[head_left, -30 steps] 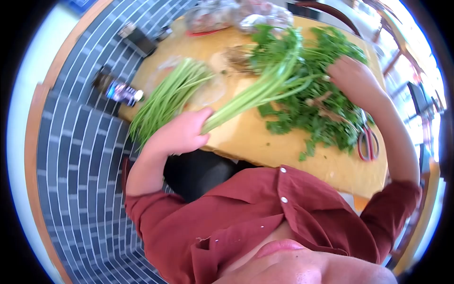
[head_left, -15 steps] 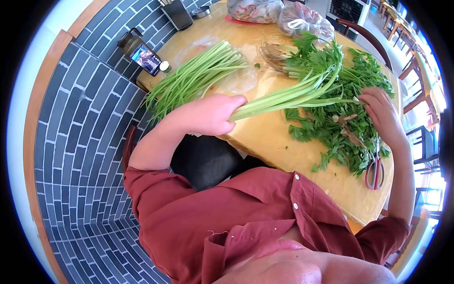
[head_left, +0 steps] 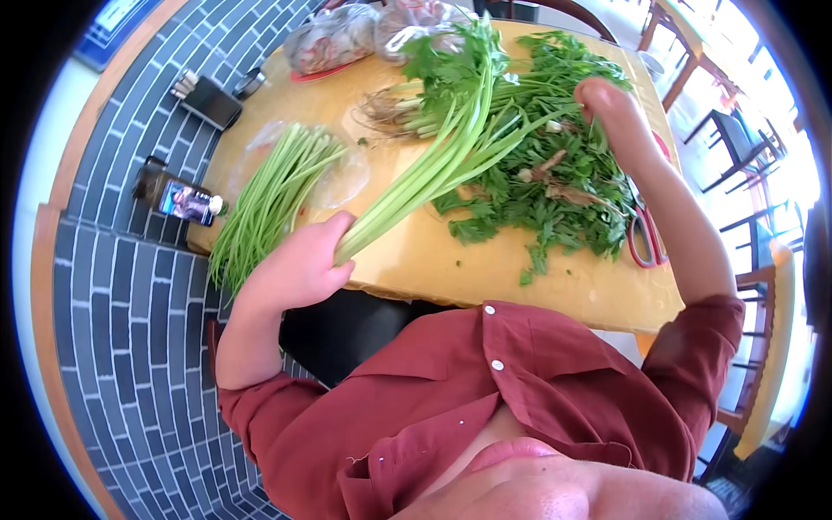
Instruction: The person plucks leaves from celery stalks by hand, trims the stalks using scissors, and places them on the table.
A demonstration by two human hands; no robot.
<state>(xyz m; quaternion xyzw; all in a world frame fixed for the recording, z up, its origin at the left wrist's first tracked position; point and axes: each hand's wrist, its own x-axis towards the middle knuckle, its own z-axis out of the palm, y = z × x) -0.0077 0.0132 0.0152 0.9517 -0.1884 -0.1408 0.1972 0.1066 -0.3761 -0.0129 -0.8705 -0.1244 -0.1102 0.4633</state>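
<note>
My left hand is wrapped round the lower ends of a bunch of celery, whose pale green stalks slant up to leafy tops over the table. To the right, my right hand is raised above a heap of celery leaves with its fingers curled in. Whatever it may hold is hidden. Bare stripped stalks lie at the left on a clear plastic bag. Untrimmed celery with brown roots lies beyond the held bunch. Red-handled scissors rest beside the leaf heap.
Two filled plastic bags stand at the back of the yellow table, one on a red plate. A phone leans against a dark bottle at the left. Behind it are a chopstick holder and the brick-patterned wall.
My right hand has come away from the held celery's stalk and moved up over the leaves. The view has turned, and the bunch in my left hand now points more steeply upward.
</note>
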